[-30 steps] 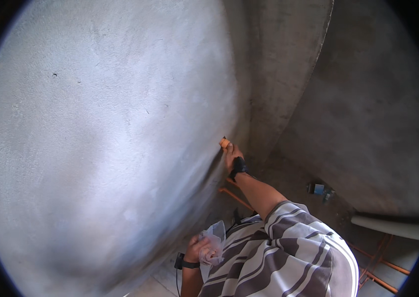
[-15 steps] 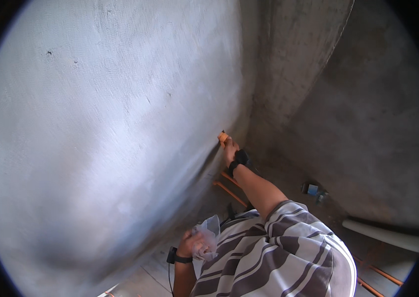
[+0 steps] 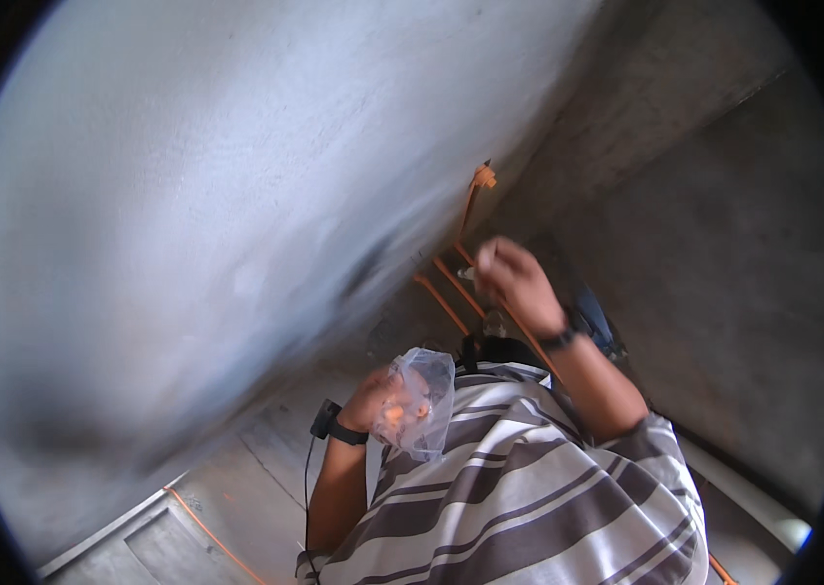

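My left hand [image 3: 365, 402], with a black band on its wrist, is closed on a clear plastic bag [image 3: 436, 409] in front of my striped shirt. Through the film show small orange pieces [image 3: 394, 414]. My right hand [image 3: 519, 283] is in the air to the right of the grey wall [image 3: 266, 175], touching nothing that I can see. Motion smears its fingers, which look bent. Beyond it, an orange fitting [image 3: 484, 176] sits at the wall near the corner, on top of a thin orange pipe [image 3: 470, 210].
More orange pipes [image 3: 443, 302] run low by the wall's foot. A thick pale tube [image 3: 753, 502] lies along the right wall. At lower left are a light panel [image 3: 153, 546] and an orange line [image 3: 207, 536]. Something blue [image 3: 595, 317] lies behind my right wrist.
My right hand has let go of the orange fitting at the wall and drawn back toward me. My left hand still holds the bag. The view has tilted and shifted.
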Available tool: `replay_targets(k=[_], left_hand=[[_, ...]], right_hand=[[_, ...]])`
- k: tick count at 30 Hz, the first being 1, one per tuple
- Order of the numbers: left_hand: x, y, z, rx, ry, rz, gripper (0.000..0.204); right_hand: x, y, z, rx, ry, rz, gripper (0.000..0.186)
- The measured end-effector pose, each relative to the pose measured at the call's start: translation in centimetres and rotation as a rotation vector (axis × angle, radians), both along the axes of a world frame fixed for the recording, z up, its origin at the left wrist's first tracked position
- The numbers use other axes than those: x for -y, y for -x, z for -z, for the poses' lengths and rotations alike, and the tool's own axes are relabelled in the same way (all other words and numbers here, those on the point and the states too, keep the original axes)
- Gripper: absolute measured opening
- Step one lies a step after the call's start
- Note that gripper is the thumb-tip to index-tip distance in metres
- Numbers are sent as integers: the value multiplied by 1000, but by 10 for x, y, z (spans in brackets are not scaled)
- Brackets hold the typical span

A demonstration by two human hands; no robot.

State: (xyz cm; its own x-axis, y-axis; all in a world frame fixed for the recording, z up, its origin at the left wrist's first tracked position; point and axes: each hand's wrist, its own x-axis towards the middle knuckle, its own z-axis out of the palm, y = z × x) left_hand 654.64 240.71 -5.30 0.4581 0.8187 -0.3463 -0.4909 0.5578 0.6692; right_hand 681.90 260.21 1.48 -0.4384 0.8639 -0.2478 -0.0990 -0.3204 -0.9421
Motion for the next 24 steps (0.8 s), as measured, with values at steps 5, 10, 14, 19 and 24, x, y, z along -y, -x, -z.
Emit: replay_targets(k=[5, 10, 14, 19, 24], left_hand=[[5, 0, 1, 56, 188, 73, 59], [16, 7, 37, 49, 362, 336, 81], [-1, -33, -29, -2, 273, 630, 83], [14, -64, -69, -81, 253, 862, 86], [62, -175, -171, -170, 283, 1011, 87]], right_hand=[[102, -1, -103, 226, -689, -413, 9], [171, 36, -99, 846, -786, -637, 11], [232, 45, -77, 993, -780, -268, 12], [287, 29, -92, 946, -423, -137, 22], [374, -83, -186, 965, -451, 69, 22]])
